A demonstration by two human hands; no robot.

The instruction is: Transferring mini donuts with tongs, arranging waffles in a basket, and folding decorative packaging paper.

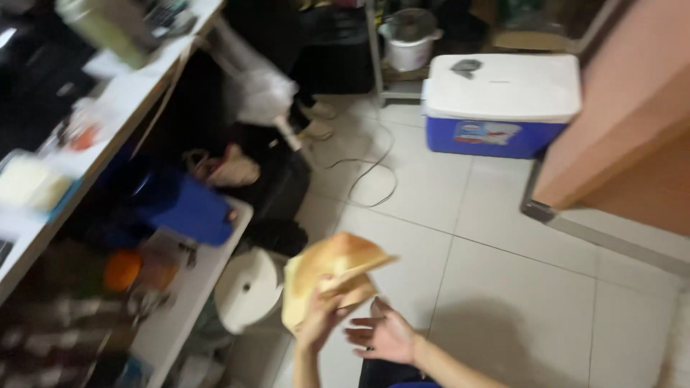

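Head view: left hand (321,316) grips a tan folded cloth-like thing (332,276) from below, raised above the floor tiles (503,287); right hand (384,334) waits open-palmed beside it, empty, likely to support it.

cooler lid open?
No: the white lid sits flat and closed on the blue cooler, with a small dark object resting on top.
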